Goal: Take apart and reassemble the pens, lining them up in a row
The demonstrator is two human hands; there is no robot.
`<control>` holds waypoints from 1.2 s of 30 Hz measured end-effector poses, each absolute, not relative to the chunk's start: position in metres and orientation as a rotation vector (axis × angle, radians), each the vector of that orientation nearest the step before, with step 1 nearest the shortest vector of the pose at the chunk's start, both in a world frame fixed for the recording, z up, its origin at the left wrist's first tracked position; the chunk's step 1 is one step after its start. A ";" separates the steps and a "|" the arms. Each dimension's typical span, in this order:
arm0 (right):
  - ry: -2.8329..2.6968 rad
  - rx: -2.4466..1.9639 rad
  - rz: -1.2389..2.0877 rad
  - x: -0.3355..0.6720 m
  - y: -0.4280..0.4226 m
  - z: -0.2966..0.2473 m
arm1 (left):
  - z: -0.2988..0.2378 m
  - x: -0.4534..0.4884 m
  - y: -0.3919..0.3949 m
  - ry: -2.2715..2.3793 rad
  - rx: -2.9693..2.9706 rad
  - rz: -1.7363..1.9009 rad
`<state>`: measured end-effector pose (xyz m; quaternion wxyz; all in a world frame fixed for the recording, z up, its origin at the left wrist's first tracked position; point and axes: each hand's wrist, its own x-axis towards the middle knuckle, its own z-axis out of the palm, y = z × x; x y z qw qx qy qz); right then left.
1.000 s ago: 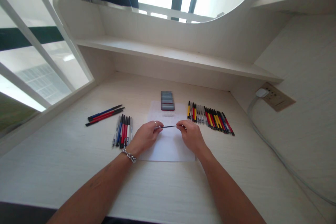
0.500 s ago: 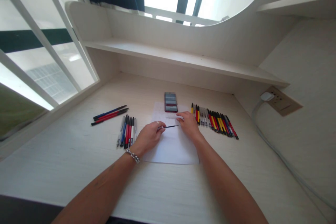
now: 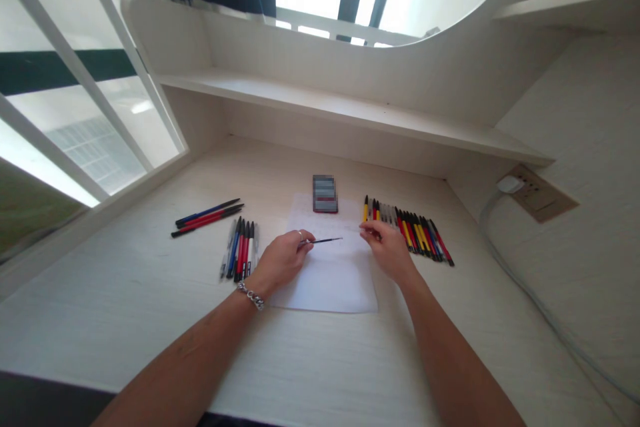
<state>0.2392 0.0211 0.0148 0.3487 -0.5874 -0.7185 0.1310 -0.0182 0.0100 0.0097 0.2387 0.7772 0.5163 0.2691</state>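
Free passage nearside of the paper (image 3: 325, 280); 1 pen row (image 3: 419, 235) crowds the right hand (image 3: 387, 250).

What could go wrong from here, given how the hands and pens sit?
The left hand grips the thin dark rod near one end only, so its free end could swing or perhaps scuff the paper beneath.

The right hand is right up against the row of pens on the right, so a sideways move might knock them out of line.

The paper (image 3: 325, 283) is white, the rod (image 3: 327, 240) seemingly black, the pen row (image 3: 417, 233) yellow, red, blue and black.
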 end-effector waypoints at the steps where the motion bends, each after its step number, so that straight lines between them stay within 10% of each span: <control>1: -1.852 -1.510 0.339 0.242 0.015 0.015 | 0.009 -0.018 0.010 1.410 2.134 0.737; 36: -2.039 -1.338 0.351 0.209 -0.012 0.011 | 0.015 -0.009 0.004 1.194 2.187 0.703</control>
